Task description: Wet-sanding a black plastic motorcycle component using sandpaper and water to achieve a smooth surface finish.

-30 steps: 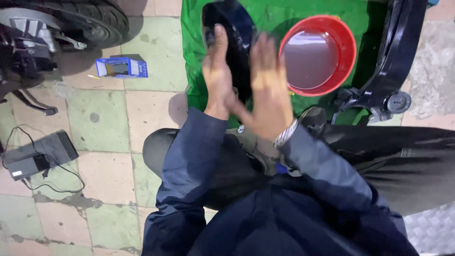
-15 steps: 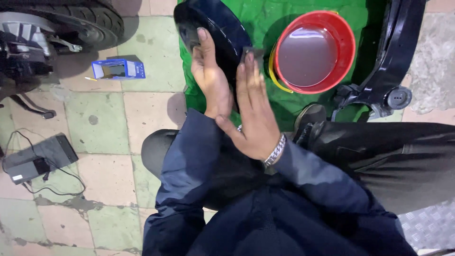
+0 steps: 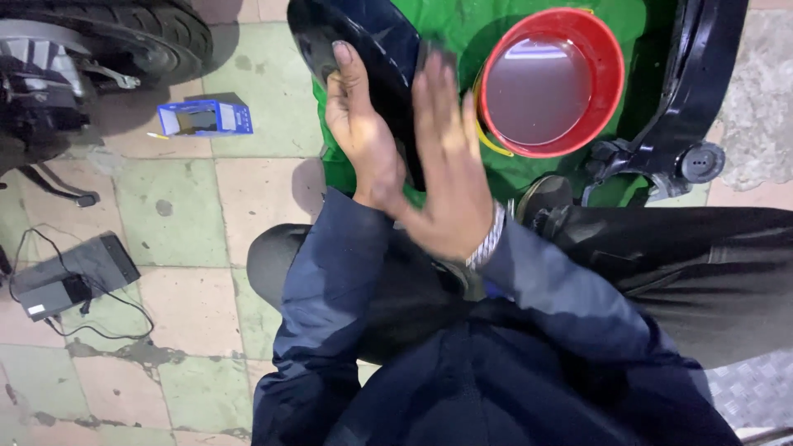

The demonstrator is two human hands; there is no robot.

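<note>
Two hands meet on a dark, glossy curved panel (image 3: 376, 49), which stands on edge over a green sheet (image 3: 462, 33) spread on the tiled floor (image 3: 173, 215). The left hand (image 3: 359, 136) grips the panel from its left side, fingers wrapped up along the edge, seemingly to keep it upright and steady. The right hand (image 3: 446, 165) lies flat and open against the panel's near face, fingers spread and slightly blurred (a metal wristband (image 3: 489, 239) shows at the cuff), so it holds nothing but presses on the surface. Just right of the panel sits a red basin (image 3: 552, 83) of murky liquid, on the same sheet and within easy reach. Further right rests a black frame part (image 3: 694, 91). Off to the left lie a small blue box (image 3: 205, 117), a scooter tyre (image 3: 124, 33) and a black charger with cable (image 3: 70, 277).
</note>
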